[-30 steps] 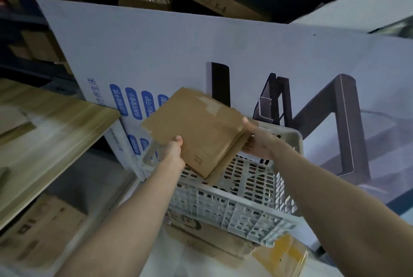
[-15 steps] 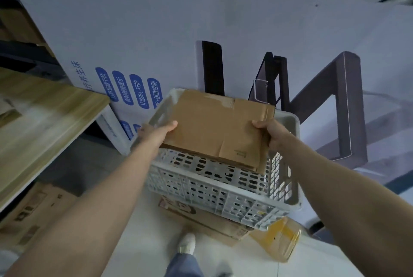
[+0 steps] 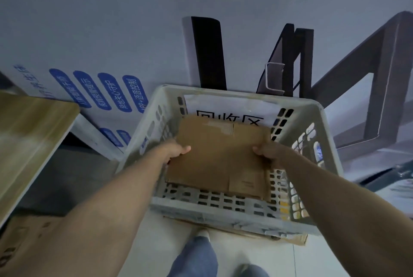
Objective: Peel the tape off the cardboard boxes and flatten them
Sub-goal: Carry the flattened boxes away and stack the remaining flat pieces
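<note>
Down inside white crate (image 3: 143,136), flattened cardboard box (image 3: 221,156), my left hand (image 3: 176,150) and right hand (image 3: 266,152) gripping opposite side edges. Guessing light, stiffish, folds at creases, so mid-edge hold works best imo.

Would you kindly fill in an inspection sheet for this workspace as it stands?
Surface: pale floor; the white slotted basket stands on cardboard sheets.
Job's things: flattened cardboard box held inside the basket, with a pale tape patch near its far edge.
Clutter: loose cardboard below the wooden table.
Hands: left hand and right hand each grip a side edge of the box.
Cables: nothing seen.
Surroundings: large white printed panel behind; paper sign on the basket's far wall.
</note>
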Tool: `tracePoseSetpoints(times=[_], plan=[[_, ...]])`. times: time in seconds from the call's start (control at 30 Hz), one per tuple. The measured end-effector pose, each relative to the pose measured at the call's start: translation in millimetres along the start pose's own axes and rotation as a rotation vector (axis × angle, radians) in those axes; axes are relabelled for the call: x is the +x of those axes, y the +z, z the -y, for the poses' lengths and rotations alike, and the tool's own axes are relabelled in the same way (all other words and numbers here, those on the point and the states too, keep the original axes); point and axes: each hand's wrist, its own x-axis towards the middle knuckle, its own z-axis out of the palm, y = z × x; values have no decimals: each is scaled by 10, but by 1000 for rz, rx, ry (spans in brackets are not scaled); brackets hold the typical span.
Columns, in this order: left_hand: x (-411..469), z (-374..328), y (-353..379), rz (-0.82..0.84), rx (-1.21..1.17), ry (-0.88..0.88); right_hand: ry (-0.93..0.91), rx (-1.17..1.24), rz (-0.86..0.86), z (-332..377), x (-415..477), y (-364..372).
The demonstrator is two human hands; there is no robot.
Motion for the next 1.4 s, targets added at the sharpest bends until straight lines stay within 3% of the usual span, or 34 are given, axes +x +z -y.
tracePoseSetpoints(times=[0.17,0.33,0.47,0.67,0.83,1.1,1.27,1.4], plan=[[478,91,104,-13,331,0,30,-99,-109,-146,417,158],[822,218,225,93,404,49,33,-228,-145,-296,669,229],[950,268,297,55,470,52,-13,-421,-193,-292,785,259],[1021,199,422,4,657,-27,80,-529,-224,-278,855,289],[1089,149,503,-19,692,-86,79,-602,-261,-298,862,290],[983,103,510,-79,726,2,45,-701,-361,-247,727,351],[871,97,474,-126,617,34,121,-672,-403,-183,663,451],[976,132,440,-155,512,62,62,-719,-445,-96,701,447]])
